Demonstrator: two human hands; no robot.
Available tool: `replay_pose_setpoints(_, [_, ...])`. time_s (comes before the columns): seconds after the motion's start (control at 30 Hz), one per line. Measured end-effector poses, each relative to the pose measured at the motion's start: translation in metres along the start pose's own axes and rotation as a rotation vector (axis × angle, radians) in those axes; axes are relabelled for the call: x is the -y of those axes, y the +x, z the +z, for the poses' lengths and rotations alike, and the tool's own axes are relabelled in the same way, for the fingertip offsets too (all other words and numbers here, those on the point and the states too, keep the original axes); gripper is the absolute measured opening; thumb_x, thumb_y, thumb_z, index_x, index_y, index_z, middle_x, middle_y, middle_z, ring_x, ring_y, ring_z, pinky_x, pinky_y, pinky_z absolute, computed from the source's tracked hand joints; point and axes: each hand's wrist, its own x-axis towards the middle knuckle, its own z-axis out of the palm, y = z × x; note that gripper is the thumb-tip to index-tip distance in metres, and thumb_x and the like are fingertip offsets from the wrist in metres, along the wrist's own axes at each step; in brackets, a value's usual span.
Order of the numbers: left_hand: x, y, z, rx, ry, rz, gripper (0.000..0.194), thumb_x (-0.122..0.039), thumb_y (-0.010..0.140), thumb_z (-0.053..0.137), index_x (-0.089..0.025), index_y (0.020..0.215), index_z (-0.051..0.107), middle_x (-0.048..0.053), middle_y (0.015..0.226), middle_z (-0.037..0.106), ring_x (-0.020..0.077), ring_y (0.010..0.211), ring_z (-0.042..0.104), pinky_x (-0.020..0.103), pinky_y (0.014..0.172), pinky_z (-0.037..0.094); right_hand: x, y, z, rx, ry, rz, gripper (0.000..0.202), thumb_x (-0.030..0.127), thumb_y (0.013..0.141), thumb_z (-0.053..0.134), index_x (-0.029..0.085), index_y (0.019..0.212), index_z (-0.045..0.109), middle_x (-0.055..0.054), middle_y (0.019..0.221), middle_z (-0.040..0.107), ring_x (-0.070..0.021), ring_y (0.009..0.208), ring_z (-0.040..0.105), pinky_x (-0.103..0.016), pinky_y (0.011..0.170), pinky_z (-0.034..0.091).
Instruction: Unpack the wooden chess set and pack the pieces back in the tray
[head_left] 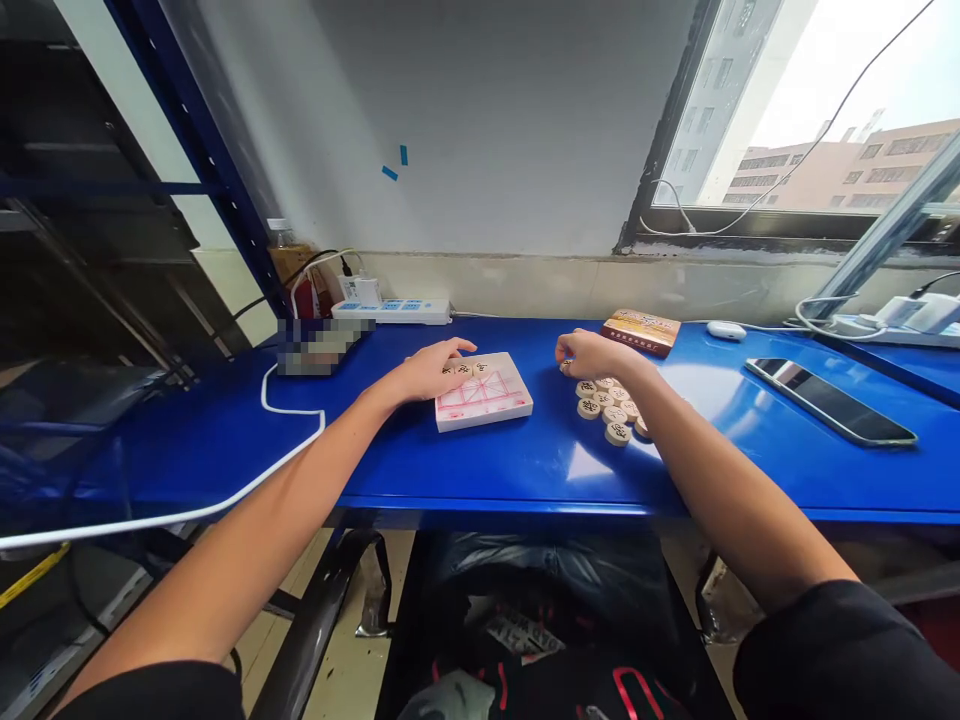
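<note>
My left hand (436, 368) lies over the left side of a shallow white box (495, 400) marked with red board lines, fingers along its back edge and thumb on the near side. A short row of round wooden Chinese chess pieces (465, 370) lies on the box beside those fingers; the hand hides part of it. To the right, my right hand (589, 352) is closed, its fingertips pinching a Chinese chess piece (568, 367) low at the table. Just in front of it lies a cluster of several loose pieces (604, 405), partly covered by my right forearm.
Behind my right hand is a brown and orange carton (641, 332). A phone (831, 402) and a small white case (726, 330) lie farther right. A power strip (401, 311) runs along the wall, and a white cable (292, 455) crosses the blue table (510, 470) at left.
</note>
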Motion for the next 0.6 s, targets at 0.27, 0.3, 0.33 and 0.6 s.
replay_pose_setpoints(0.27, [0.002, -0.008, 0.0, 0.002, -0.124, -0.016, 0.055, -0.038, 0.077, 0.058, -0.023, 0.129, 0.049, 0.006, 0.117, 0.062, 0.0251, 0.107, 0.06, 0.035, 0.09, 0.048, 0.051, -0.011, 0.001, -0.325, 0.38, -0.43, 0.005, 0.017, 0.079, 0.053, 0.019, 0.082, 0.051, -0.004, 0.088, 0.059, -0.014, 0.08, 0.056, -0.023, 0.074, 0.043])
replay_pose_setpoints(0.3, [0.002, -0.009, 0.0, 0.0, -0.128, -0.033, 0.055, -0.037, 0.076, 0.059, -0.023, 0.128, 0.05, 0.007, 0.119, 0.061, 0.0259, 0.108, 0.059, 0.036, 0.091, 0.048, 0.057, -0.012, 0.004, -0.311, 0.416, -0.466, 0.005, 0.017, 0.079, 0.054, 0.019, 0.081, 0.05, -0.004, 0.087, 0.058, -0.0137, 0.078, 0.055, -0.023, 0.072, 0.042])
replay_pose_setpoints(0.33, [0.001, -0.009, 0.0, -0.008, -0.132, -0.052, 0.054, -0.037, 0.075, 0.06, -0.024, 0.127, 0.052, 0.007, 0.12, 0.061, 0.027, 0.111, 0.058, 0.037, 0.092, 0.047, 0.063, -0.012, 0.008, -0.295, 0.427, -0.484, 0.005, 0.015, 0.079, 0.054, 0.019, 0.08, 0.05, -0.003, 0.086, 0.058, -0.0138, 0.077, 0.055, -0.023, 0.072, 0.042])
replay_pose_setpoints(0.6, [-0.001, -0.013, -0.001, -0.017, -0.204, -0.071, 0.046, -0.038, 0.078, 0.059, -0.025, 0.122, 0.054, 0.005, 0.124, 0.06, 0.0261, 0.118, 0.054, 0.037, 0.095, 0.046, 0.08, -0.005, 0.029, -0.321, 0.248, -0.351, 0.009, 0.013, 0.082, 0.051, 0.02, 0.084, 0.056, -0.007, 0.09, 0.06, -0.0227, 0.088, 0.048, -0.033, 0.078, 0.04])
